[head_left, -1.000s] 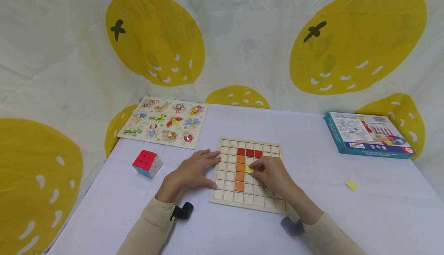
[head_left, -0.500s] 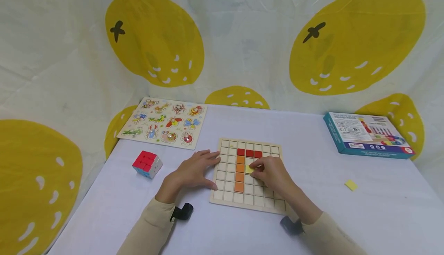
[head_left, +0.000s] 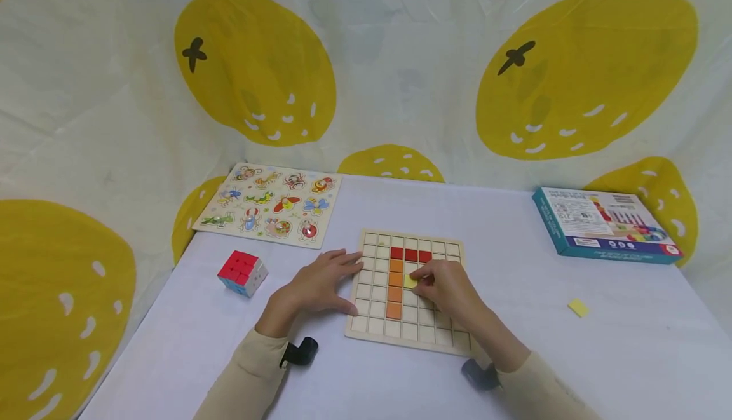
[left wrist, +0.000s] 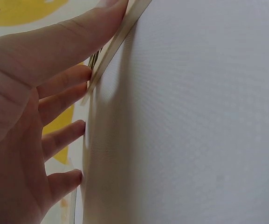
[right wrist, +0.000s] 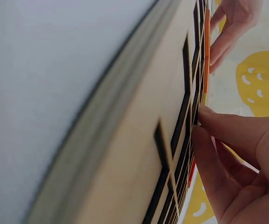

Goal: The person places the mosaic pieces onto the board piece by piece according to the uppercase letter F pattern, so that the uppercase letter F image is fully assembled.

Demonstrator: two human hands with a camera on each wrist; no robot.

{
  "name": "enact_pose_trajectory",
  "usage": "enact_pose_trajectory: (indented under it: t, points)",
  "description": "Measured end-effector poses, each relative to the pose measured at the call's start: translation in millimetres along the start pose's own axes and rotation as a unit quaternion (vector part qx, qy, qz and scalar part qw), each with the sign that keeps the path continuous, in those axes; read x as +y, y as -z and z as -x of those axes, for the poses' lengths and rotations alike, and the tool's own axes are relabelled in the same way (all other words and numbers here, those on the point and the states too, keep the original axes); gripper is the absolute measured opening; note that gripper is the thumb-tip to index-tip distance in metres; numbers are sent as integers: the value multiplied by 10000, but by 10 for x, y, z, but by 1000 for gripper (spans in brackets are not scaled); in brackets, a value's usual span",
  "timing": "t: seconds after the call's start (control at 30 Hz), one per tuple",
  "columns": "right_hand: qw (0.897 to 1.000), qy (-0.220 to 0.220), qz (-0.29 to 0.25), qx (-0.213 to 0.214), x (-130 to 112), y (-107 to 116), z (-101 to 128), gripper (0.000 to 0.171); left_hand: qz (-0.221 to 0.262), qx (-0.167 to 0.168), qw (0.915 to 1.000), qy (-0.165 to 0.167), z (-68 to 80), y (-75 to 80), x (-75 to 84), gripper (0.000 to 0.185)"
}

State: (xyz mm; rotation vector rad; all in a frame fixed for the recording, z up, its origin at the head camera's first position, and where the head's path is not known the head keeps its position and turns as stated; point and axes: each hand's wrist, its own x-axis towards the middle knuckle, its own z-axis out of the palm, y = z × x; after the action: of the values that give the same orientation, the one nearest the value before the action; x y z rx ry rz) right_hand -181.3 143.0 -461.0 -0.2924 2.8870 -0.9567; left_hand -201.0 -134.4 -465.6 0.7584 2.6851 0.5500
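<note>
The small yellow square tile (head_left: pixel 410 281) sits on the flat wooden grid board (head_left: pixel 372 318), just under the fingertips of the right hand (head_left: pixel 446 290). From the head view, the right hand bends its fingers and pinches the yellow tile with thumb and finger. The tile lies right beside a column of four orange square tiles (head_left: pixel 395 288), which is to the left of this hand. Just past the fingertips is a row of three red square tiles (head_left: pixel 410 255). The left hand (head_left: pixel 317 283) lies flat with straight fingers, and its fingertips press on the left edge of the board. To the left of that hand stands a red and blue puzzle cube (head_left: pixel 243 272). Farther off, past the left hand, lies a wooden animal puzzle board (head_left: pixel 269 203). Far to the right of the right hand is a teal cardboard box (head_left: pixel 606 224), and nearer on that side a second small yellow tile (head_left: pixel 578 307) lies alone on the white table (head_left: pixel 515 344).

From the left wrist view, the left hand (left wrist: pixel 22 116) is spread out, with its fingers straight. The thumb lies along the edge of the grid board (left wrist: pixel 120 37) and the other fingertips touch the white table (left wrist: pixel 195 121).

From the right wrist view, the grid board (right wrist: pixel 139 140) fills most of the picture, seen from its edge. The right hand (right wrist: pixel 237 158) has its thumb and finger pressed together on the board. The yellow tile is too hidden to make out here. The left hand (right wrist: pixel 234 23) shows at the far edge of the board.
</note>
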Motion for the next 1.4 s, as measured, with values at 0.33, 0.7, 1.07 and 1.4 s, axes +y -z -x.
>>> enact_pose_trajectory:
  t: [0.33, 0.7, 1.07, 1.4]
  points:
    - [9997, -74, -144, -167, 3, 35, -34, 20, 43, -33, 10000, 49, -2, 8, -2, 92]
    - [9996, -100, -213, -180, 2, 24, -2, 21, 33, -13, 10000, 62, 3, 0, -1, 92]
    - [9930, -290, -1032, -487, 79, 180, 176, 32, 5, 12, 10000, 48, 10, -4, -1, 92]
    - [9941, -1070, 170, -2, 608, 665, 451, 52, 34, -16, 10000, 55, -9, -25, -15, 91]
